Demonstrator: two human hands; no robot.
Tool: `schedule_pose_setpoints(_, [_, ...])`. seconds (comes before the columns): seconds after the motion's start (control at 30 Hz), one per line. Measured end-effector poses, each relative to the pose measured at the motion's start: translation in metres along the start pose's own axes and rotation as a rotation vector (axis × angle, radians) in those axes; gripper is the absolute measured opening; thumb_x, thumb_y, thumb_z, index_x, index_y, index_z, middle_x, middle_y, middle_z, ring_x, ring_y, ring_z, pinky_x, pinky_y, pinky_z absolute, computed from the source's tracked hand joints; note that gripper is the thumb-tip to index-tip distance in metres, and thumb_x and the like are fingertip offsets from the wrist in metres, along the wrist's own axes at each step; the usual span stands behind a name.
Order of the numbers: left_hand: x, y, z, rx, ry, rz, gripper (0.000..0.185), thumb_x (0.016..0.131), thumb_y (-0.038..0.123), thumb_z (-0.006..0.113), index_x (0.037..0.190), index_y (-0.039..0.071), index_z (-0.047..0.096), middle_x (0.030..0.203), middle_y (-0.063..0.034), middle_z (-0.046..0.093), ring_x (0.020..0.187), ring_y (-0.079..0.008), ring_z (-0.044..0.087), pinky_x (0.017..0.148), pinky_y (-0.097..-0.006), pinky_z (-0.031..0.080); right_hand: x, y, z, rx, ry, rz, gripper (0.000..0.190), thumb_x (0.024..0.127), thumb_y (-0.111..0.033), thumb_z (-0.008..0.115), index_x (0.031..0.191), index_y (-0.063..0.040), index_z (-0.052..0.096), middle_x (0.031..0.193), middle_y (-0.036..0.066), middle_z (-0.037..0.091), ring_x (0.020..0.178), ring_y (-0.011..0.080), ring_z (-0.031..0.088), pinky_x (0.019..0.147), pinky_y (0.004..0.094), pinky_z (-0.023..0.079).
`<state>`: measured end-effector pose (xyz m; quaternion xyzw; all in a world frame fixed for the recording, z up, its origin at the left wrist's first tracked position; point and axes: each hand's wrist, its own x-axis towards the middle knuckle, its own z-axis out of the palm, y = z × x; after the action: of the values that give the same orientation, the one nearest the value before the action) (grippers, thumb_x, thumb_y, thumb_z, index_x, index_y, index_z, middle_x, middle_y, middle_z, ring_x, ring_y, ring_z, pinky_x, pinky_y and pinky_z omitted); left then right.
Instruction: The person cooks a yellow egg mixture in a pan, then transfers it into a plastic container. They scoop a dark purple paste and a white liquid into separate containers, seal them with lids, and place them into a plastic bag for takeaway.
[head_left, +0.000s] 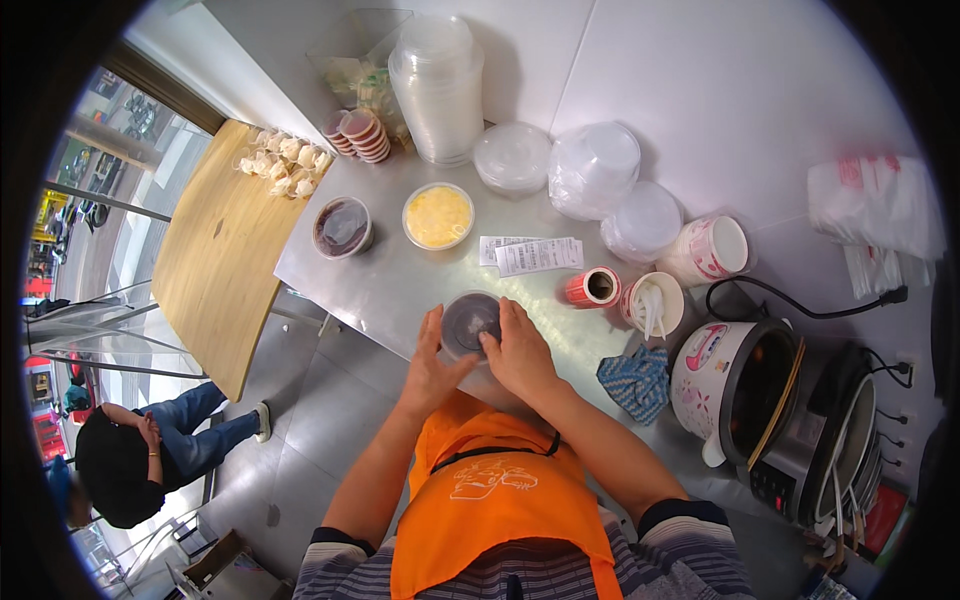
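Observation:
Both hands close around a round plastic container (466, 324) with dark contents, near the front edge of the steel table (390, 300). My left hand (433, 367) curves along its left side. The right side is gripped by my right hand (521, 349), whose thumb presses on the top, which looks lidded. Beyond the hands stand a lidded container with yellow contents (438, 216) and another with dark contents (343, 228). Printed paper slips (536, 255) lie to the right of these, and a red-and-white roll (593, 287) stands nearer my right hand.
Stacked clear containers (439, 90) and bagged lids (594, 171) line the wall. On the right are a cup of white plastic spoons (651, 306), a blue cloth (636, 384) and a cooker (709, 375) with chopsticks across it. A person (127, 457) sits left, beyond a wooden counter (225, 247).

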<state>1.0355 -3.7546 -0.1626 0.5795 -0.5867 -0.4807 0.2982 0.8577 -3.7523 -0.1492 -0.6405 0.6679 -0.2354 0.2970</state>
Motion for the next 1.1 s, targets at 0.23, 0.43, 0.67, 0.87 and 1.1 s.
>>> schedule_pose_setpoints(0.23, [0.001,0.016,0.019,0.191,-0.005,0.011,0.126,0.061,0.023,0.094,0.154,-0.001,0.013,0.156,-0.0251,0.020,0.142,-0.0383,0.031,0.115,-0.0410,0.036,0.051,0.017,0.006,0.045,0.114,0.013,0.036,0.092,-0.035,0.067,0.078,-0.003,0.057,0.079,0.015,0.066,0.072,0.0348,0.064,0.063,0.0456,0.049])
schedule_pose_setpoints(0.43, [0.005,0.014,0.014,0.203,-0.028,0.035,0.121,0.061,0.020,0.094,0.151,-0.002,0.017,0.153,-0.0232,0.025,0.139,-0.0390,0.035,0.114,-0.0410,0.037,0.082,0.019,0.010,0.085,-0.164,0.121,0.050,0.096,-0.049,0.058,0.074,-0.003,0.058,0.069,0.016,0.064,0.069,0.0370,0.063,0.063,0.0464,0.048])
schedule_pose_setpoints(0.67, [0.007,0.026,0.009,0.252,-0.069,-0.010,0.119,0.059,0.020,0.094,0.150,-0.002,0.021,0.150,-0.0233,0.030,0.137,-0.0393,0.037,0.114,-0.0416,0.037,0.096,0.007,0.001,-0.027,-0.271,0.023,0.044,0.096,-0.044,0.056,0.081,-0.003,0.063,0.076,0.017,0.068,0.073,0.0383,0.065,0.067,0.0482,0.050])
schedule_pose_setpoints(0.87, [0.006,0.009,0.013,0.231,-0.037,0.011,0.120,0.059,0.024,0.095,0.151,0.001,0.022,0.151,-0.0234,0.031,0.139,-0.0402,0.035,0.114,-0.0476,0.034,0.112,0.006,0.020,-0.089,-0.296,0.042,0.044,0.094,-0.043,0.057,0.078,-0.003,0.063,0.080,0.018,0.069,0.076,0.0385,0.066,0.066,0.0496,0.050])
schedule_pose_setpoints(1.1, [0.008,0.002,0.015,0.354,0.030,0.113,0.122,0.060,0.031,0.094,0.152,0.003,0.020,0.152,-0.0232,0.031,0.139,-0.0404,0.034,0.113,-0.0532,0.028,0.060,0.013,0.006,0.048,0.120,-0.116,0.029,0.097,-0.033,0.062,0.091,-0.004,0.066,0.085,0.014,0.065,0.075,0.0349,0.065,0.067,0.0436,0.051])
